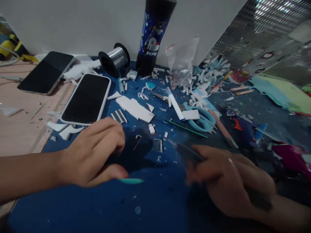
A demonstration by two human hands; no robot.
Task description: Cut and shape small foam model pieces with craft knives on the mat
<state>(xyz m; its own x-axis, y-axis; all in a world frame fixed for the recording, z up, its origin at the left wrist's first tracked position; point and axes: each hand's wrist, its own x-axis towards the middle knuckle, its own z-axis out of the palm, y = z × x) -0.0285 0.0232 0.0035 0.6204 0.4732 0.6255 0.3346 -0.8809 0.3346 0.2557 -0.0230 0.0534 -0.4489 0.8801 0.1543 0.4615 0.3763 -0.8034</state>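
My left hand [93, 152] rests on the blue mat [150, 207], fingers curled, with a thin teal sliver [131, 181] at its thumb tip. My right hand [230, 178] is blurred by motion and curled round a dark slim tool [188, 152] that points up and left. Between the hands lie small white and clear scraps [157, 145]. A white foam strip [134, 109] lies just beyond the left hand.
A phone in a white case [86, 98] and a second phone [46, 72] lie at the left. Teal scissors [202, 118], a wire spool [114, 59], a Pepsi bottle [153, 35], a plastic bag [181, 64] and many paper cuttings crowd the back.
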